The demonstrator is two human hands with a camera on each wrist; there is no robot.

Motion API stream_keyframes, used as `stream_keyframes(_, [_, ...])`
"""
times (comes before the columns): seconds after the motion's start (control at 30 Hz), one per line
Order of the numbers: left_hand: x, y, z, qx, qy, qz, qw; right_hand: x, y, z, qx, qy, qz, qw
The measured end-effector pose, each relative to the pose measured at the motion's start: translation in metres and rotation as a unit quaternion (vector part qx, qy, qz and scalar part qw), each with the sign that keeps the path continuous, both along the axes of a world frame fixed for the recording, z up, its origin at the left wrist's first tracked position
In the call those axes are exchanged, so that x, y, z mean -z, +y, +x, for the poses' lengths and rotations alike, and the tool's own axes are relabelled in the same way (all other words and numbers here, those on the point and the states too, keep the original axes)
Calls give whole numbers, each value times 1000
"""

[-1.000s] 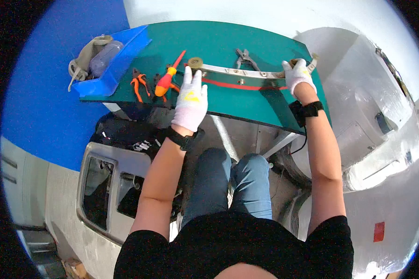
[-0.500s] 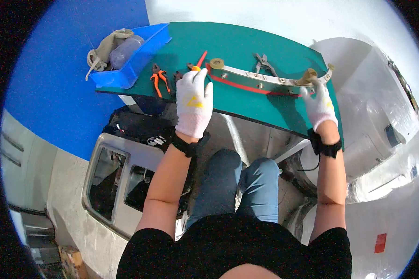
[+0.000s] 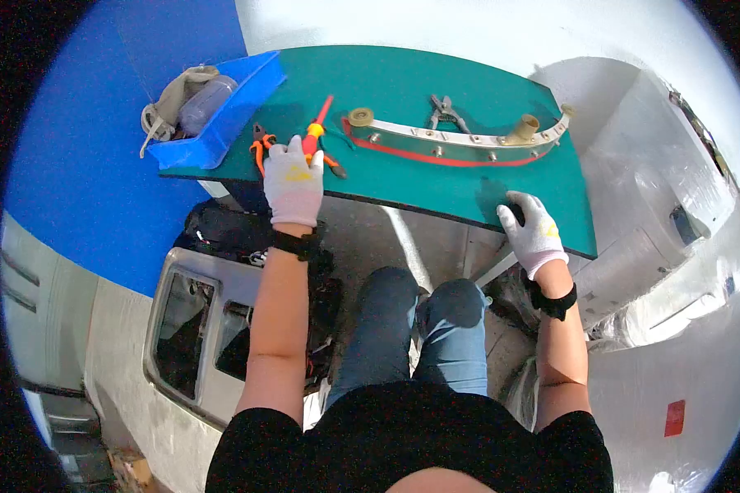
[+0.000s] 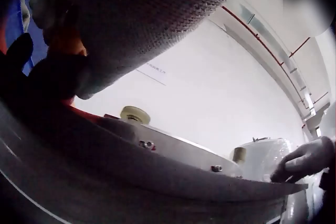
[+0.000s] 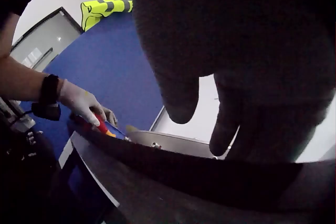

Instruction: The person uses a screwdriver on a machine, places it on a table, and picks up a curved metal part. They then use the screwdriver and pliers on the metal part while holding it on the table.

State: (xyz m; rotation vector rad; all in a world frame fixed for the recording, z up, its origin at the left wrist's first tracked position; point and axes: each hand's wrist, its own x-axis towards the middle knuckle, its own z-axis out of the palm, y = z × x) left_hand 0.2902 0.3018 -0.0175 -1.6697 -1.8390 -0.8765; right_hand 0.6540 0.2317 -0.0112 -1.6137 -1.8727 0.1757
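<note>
On the green table (image 3: 436, 193), my gloved left hand (image 3: 294, 182) curls around the handle of a red and yellow screwdriver (image 3: 315, 131), its red shaft pointing away from me. In the right wrist view, the red handle (image 5: 102, 124) shows between the fingers. Orange-handled pliers (image 3: 261, 146) lie just left of that hand, and another dark-tipped tool with orange handles (image 3: 335, 168) lies to its right. My gloved right hand (image 3: 537, 234) is at the front table edge, thumb and fingers apart. Beyond it stands a curved metal strip (image 3: 469, 148) with bolts and a red lower edge.
A yellowish roll (image 3: 360, 117) sits at the strip's left end and another roll (image 3: 522, 129) near its right. Grey pliers (image 3: 446, 115) lie behind the strip. A blue bin (image 3: 242, 103) with a clear bottle and cloth stands at the table's left. Wrapped objects (image 3: 637, 181) are at the right.
My right hand has let go of the roll on the strip's right part and come back to the table edge. My left hand has moved onto the screwdriver, which is turned more upright.
</note>
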Motion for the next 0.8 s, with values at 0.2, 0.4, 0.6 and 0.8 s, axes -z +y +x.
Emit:
stream_keyframes(0.2, [5,17,-20,49,-125,-17,991,11,-4,0,-20,1,35,999])
stream_keyframes(0.4, [-20,-14,0,149,-471,17,869,25,-3,-3,-18,-23,93,995])
stream_keyframes(0.6, [-33,-37,32,326,-697,-50,637,28,-3,-7,-5,-43,113,993])
stream_keyframes(0.8, [-25,-57,71,419,-638,-148,629,30,-4,-10,-2,-36,121,992])
